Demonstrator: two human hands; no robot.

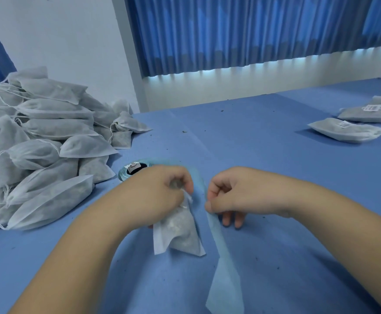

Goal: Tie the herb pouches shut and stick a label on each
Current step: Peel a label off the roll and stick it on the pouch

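- Pouch (pixel 182 236): one white herb pouch stands near the front middle of the blue table (pixel 275 155). Its bottom corners rest on the cloth and its neck is gathered up into the left hand (pixel 162 196).
- The left hand's fingers are curled tight round the pouch's neck, with a bit of white string showing beside the knuckles.
- The right hand (pixel 232 193) pinches the top of one pale blue backing strip (pixel 223 257) between thumb and forefinger. Its other fingers curl loosely, with two tips down at the table.
- The backing strip trails toward the near edge, just beside the pouch and apart from it.
- One label roll (pixel 135 170) sits just behind the left hand, with one white label showing on top.
- A pile of pouches (pixel 40 141) lies heaped at the left, too many to count, with white strings trailing.
- Two labelled pouches (pixel 348 132) lie flat at the far right, each with one white label. I cannot tell whether a third lies behind them.
- Blue curtains (pixel 252 30) hang behind the table.
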